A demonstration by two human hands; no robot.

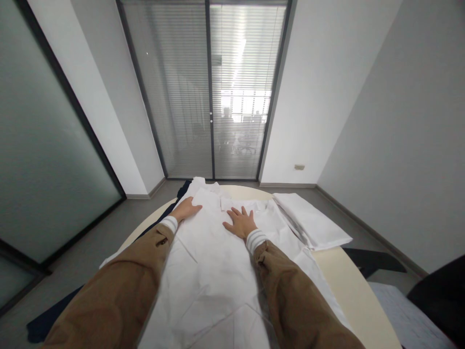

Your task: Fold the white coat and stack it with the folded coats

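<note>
A white garment (207, 271), which looks like a shirt or coat, lies spread lengthwise over the round cream table (348, 271), with creases across its lower part. My left hand (185, 208) rests on its far left edge, thumb stretched toward the middle and the other fingers close together. Flat on the cloth to the right, near a small fold or flap, lies my right hand (241, 223) with its fingers spread. Neither hand appears to pinch the fabric. Both brown sleeves cover parts of the garment's sides.
A folded white cloth (314, 223) lies at the table's right edge. Dark navy fabric (54, 312) shows at the left, under the white garment. A black chair back (443, 295) and a pale grey surface (403, 312) are at lower right. Beyond stands a glass door (212, 92) with blinds.
</note>
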